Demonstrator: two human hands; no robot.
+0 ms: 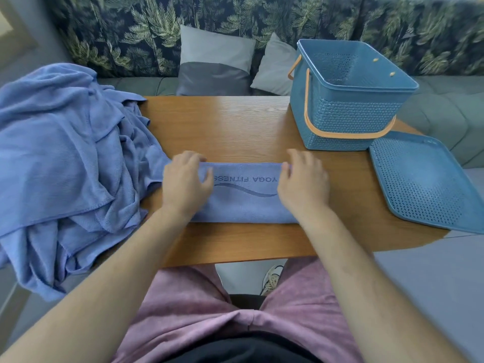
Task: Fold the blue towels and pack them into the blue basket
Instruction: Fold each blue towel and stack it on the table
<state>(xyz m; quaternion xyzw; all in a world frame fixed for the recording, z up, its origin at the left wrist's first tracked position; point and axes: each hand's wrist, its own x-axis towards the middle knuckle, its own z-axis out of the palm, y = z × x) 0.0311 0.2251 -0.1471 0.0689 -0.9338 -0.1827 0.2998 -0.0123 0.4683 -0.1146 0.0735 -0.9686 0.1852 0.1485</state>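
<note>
A folded blue towel [245, 200] with "YOGA FITNESS" lettering lies flat on the wooden table [235, 121], near its front edge. My left hand [184, 186] rests on the towel's left end, fingers curled over its far edge. My right hand [303, 183] presses on the right end the same way. A heap of loose blue towels [65, 158] covers the table's left side and hangs over the edge. The blue basket [348, 100] with orange handles stands at the back right, open, with nothing visible inside.
The basket's perforated blue lid [424, 179] lies flat at the table's right edge, partly overhanging. Grey cushions [217, 58] and a leaf-patterned sofa back sit behind the table. A shoe [272, 279] shows on the floor below.
</note>
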